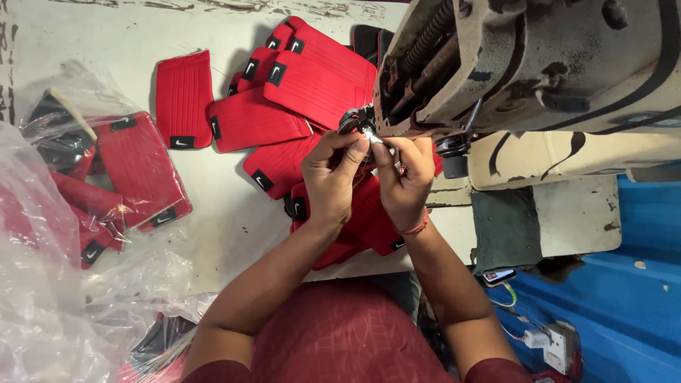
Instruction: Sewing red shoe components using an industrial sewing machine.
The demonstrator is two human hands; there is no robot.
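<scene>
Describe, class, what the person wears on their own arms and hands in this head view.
Both forearms are bare; dark red short sleeves show at the frame's bottom. The right hand has a thin red thread band at its wrist. The left hand wears nothing visible.

small part hidden between fingertips [376,142], sewing machine [539,64] cropped

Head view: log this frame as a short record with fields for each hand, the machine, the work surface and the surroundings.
left hand: left hand raised at the needle area, fingertips pinched together
right hand: right hand beside it, pinching something small, too small to tell
machine: worn sewing machine above the hands
work surface: red padded pieces heaped on the white table
surroundings: clear plastic bag holding more red pieces
</scene>
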